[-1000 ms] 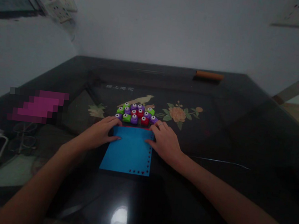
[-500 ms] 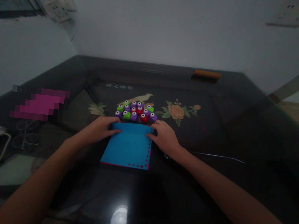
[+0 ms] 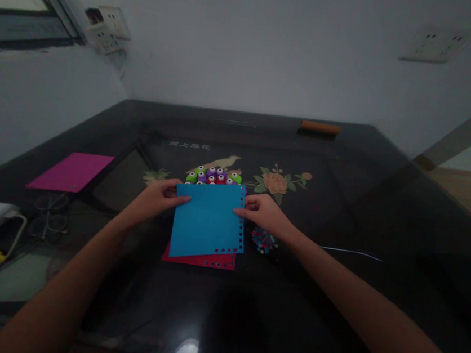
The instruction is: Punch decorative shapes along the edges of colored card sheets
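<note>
1. The left grip pinches the blue sheet by its left edge, below the upper corner, thumb in front and almost no gap; a light pinch seems best, so the paper does not crease
2. The right grip is closed in the same manner on the right edge, at the row of holes; I think any pull here should be gentle, because this border may tear
3. The blue sheet lies slightly askew over the red sheet, whose lower strip shows; both sides should move evenly
4. The cut-out pile on the worktop is near the right grip, so avoid brushing it
</note>
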A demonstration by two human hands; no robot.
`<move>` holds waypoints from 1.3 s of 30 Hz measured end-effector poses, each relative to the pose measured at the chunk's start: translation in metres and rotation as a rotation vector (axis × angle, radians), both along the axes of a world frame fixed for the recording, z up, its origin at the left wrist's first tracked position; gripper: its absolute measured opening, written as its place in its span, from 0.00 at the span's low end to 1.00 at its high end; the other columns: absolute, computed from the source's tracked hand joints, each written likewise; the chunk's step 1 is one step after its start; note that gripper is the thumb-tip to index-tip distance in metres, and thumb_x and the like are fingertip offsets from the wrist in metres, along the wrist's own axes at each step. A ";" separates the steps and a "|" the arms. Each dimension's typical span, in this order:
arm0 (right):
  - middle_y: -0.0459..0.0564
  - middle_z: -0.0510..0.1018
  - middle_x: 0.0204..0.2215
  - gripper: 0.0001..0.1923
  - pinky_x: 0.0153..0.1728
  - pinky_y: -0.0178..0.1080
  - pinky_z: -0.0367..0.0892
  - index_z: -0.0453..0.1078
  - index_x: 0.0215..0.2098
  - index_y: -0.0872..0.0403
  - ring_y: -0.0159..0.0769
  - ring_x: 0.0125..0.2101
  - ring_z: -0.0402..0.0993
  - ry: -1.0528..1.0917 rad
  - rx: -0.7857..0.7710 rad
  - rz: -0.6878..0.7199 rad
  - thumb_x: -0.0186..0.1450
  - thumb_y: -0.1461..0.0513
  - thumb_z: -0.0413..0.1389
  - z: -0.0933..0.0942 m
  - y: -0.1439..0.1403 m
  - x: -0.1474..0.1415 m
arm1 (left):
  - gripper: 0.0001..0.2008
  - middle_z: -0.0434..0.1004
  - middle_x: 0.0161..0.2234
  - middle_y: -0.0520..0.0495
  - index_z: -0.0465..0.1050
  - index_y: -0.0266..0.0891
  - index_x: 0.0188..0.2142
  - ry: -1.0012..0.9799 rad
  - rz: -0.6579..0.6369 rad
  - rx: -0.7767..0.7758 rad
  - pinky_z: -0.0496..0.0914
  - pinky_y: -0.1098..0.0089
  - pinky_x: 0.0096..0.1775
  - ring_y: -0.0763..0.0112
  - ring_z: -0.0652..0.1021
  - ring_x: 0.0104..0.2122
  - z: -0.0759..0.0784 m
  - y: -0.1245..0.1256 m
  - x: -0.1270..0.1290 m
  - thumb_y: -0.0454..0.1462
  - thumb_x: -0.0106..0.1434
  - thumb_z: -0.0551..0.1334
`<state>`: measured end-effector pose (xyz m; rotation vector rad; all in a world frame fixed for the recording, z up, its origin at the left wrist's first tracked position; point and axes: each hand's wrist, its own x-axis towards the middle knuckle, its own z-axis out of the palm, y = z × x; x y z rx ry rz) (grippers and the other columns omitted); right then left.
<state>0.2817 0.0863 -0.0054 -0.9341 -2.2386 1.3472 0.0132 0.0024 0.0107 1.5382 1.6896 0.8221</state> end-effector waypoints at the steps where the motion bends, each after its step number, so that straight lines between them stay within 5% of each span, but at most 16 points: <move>1: 0.40 0.63 0.16 0.15 0.23 0.34 0.54 0.60 0.19 0.54 0.27 0.20 0.59 0.003 -0.021 0.000 0.58 0.56 0.56 0.002 0.001 0.002 | 0.16 0.77 0.34 0.49 0.70 0.38 0.35 -0.055 0.034 -0.002 0.73 0.65 0.36 0.65 0.77 0.33 0.000 0.000 0.003 0.46 0.52 0.66; 6: 0.39 0.62 0.15 0.14 0.22 0.35 0.52 0.61 0.20 0.54 0.26 0.18 0.57 0.027 -0.099 -0.060 0.58 0.56 0.57 0.014 0.004 0.018 | 0.20 0.78 0.38 0.46 0.69 0.37 0.41 -0.397 0.103 -0.072 0.73 0.63 0.40 0.64 0.78 0.36 -0.005 -0.006 0.028 0.48 0.53 0.66; 10: 0.41 0.68 0.18 0.13 0.24 0.35 0.57 0.65 0.23 0.55 0.27 0.20 0.63 0.051 -0.185 -0.117 0.58 0.55 0.58 0.015 -0.001 0.042 | 0.20 0.78 0.36 0.45 0.69 0.36 0.42 -0.490 -0.078 -0.255 0.72 0.63 0.40 0.64 0.78 0.36 -0.011 -0.018 0.055 0.48 0.56 0.64; 17: 0.47 0.76 0.26 0.14 0.33 0.38 0.66 0.70 0.28 0.55 0.32 0.27 0.72 0.083 -0.442 -0.226 0.56 0.53 0.60 0.008 -0.031 0.083 | 0.17 0.71 0.21 0.54 0.67 0.37 0.34 -0.371 -0.361 -0.401 0.62 0.76 0.20 0.78 0.68 0.17 -0.019 -0.038 0.092 0.50 0.60 0.58; 21: 0.48 0.78 0.29 0.14 0.34 0.39 0.67 0.72 0.34 0.54 0.33 0.29 0.74 0.065 -0.513 -0.171 0.58 0.52 0.60 0.007 -0.042 0.093 | 0.17 0.70 0.18 0.55 0.65 0.38 0.33 -0.380 -0.331 -0.400 0.59 0.77 0.18 0.78 0.67 0.15 -0.018 -0.040 0.095 0.50 0.60 0.58; 28: 0.48 0.78 0.26 0.14 0.31 0.37 0.67 0.73 0.28 0.55 0.32 0.27 0.73 0.065 -0.492 -0.181 0.57 0.52 0.60 0.006 -0.047 0.092 | 0.22 0.69 0.15 0.52 0.65 0.37 0.23 -0.316 -0.337 -0.382 0.56 0.77 0.17 0.79 0.66 0.14 -0.013 -0.036 0.093 0.53 0.61 0.55; 39: 0.47 0.77 0.23 0.13 0.28 0.37 0.66 0.73 0.27 0.55 0.32 0.24 0.70 0.067 -0.397 -0.249 0.58 0.53 0.59 0.011 -0.052 0.088 | 0.17 0.69 0.15 0.57 0.64 0.40 0.36 -0.321 -0.261 -0.459 0.59 0.75 0.17 0.75 0.70 0.15 -0.015 -0.043 0.098 0.50 0.57 0.61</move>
